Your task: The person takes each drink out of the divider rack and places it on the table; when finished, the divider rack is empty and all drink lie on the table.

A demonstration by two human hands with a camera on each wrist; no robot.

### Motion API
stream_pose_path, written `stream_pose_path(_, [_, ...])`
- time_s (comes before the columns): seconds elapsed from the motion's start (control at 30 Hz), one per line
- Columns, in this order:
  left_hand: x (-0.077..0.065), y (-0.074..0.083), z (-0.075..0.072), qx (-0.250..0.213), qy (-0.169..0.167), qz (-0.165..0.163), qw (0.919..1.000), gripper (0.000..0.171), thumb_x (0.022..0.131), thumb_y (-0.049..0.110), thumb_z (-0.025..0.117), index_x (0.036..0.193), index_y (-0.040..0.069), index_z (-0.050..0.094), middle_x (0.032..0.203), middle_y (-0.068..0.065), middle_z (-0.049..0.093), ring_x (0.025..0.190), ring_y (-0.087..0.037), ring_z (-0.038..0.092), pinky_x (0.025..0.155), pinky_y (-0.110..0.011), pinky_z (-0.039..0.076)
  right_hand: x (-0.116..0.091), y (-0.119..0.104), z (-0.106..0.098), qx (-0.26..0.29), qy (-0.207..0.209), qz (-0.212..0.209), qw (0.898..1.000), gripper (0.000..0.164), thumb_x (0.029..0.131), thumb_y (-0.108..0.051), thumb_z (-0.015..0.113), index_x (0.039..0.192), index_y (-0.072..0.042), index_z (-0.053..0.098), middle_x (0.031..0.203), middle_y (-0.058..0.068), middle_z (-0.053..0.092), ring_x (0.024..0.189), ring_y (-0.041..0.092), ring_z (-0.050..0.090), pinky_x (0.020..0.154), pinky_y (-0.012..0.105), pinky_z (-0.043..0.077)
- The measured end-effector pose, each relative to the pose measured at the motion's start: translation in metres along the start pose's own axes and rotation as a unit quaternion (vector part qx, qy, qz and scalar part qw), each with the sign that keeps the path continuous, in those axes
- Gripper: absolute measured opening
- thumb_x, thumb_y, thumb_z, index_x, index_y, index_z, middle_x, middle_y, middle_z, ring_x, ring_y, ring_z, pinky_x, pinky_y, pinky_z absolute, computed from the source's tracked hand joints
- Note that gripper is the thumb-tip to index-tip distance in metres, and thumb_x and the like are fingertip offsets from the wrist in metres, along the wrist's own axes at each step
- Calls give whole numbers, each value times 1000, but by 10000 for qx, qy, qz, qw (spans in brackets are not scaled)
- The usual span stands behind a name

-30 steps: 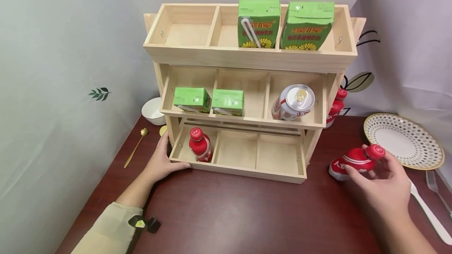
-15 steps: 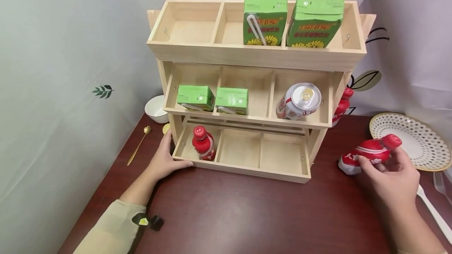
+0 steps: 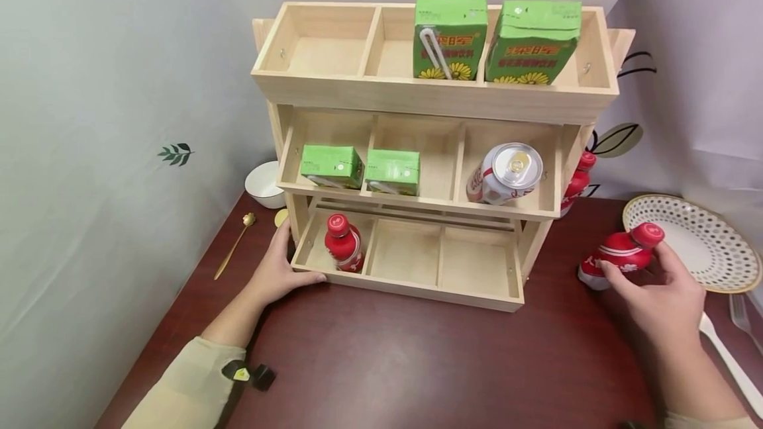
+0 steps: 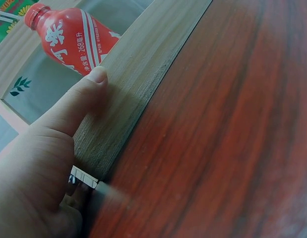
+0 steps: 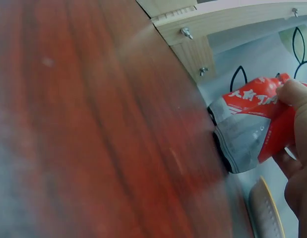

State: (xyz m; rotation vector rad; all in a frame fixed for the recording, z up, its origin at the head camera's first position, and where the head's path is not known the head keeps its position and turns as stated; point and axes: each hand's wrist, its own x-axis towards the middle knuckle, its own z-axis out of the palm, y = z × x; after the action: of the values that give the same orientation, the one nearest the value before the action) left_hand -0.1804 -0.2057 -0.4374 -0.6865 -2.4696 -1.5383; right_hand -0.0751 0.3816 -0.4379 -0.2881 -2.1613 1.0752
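My right hand [image 3: 667,303] grips a red drink bottle [image 3: 620,253] with a grey base, tilted with its cap to the right, at the right of the shelf. In the right wrist view, the held bottle [image 5: 242,141] partly overlaps another red bottle [image 5: 250,99] behind it. At the lower left corner of the three-tier wooden shelf [image 3: 429,95], my left hand [image 3: 277,270] holds the frame. Its thumb [image 4: 79,101] lies on the front board; the other fingers are mostly hidden. A red bottle [image 3: 344,243] stands in the bottom tier's left compartment.
Green drink cartons [image 3: 450,38] stand in the top and middle tiers. A silver can [image 3: 507,174] leans in the middle right compartment. Right lie a dotted plate [image 3: 724,250], white utensil [image 3: 733,366] and fork [image 3: 742,313]; left, a white bowl [image 3: 262,184] and gold spoon [image 3: 235,243].
The head view has shifted slightly. My right hand has lifted the bottle a little, moved it slightly right and turned it somewhat more upright. My left hand keeps its place on the shelf.
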Motion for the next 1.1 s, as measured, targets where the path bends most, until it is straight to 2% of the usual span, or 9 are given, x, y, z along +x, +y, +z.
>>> stream_pose_path(0.23, [2,1,-2,-50,-51,59,10000,122,51,11,97,150,5,26,140,-20,37,127,-31,38,101,-24,30,8,5,8,3,31,180,9998,72,67,-1,86,131,-24,61,104,-17,64,81,-6,60,72,5,44])
stream_pose_path(0.5, [1,1,-3,-63,-79,-43,9999,122,52,11,97,151,6,25,142,-18,35,128,-28,38,102,-28,31,24,6,18,-132,73,433,9989,69,72,-11,85,133,-31,58,114,-8,64,94,-3,58,82,9,44])
stream_pose_path(0.77, [-1,1,-2,-16,-58,-67,10000,122,52,12,97,151,7,26,141,-19,35,128,-29,37,101,-24,30,38,8,29,-245,286,542,9978,65,75,-18,84,131,-34,58,119,-5,63,99,-2,58,86,14,44])
stream_pose_path(0.93, [-1,2,-1,-2,-37,-72,10000,122,52,13,97,151,7,26,141,-18,36,128,-29,37,101,-23,30,48,10,37,-304,375,684,9965,67,76,-22,83,134,-37,54,127,-5,60,111,6,59,91,20,44])
stream_pose_path(1.1, [0,4,0,-80,-74,-71,9999,122,52,12,97,151,6,25,141,-19,36,127,-32,38,100,-25,32,59,8,43,-586,383,881,9936,68,78,-28,81,137,-42,48,135,-4,56,122,16,55,95,27,42])
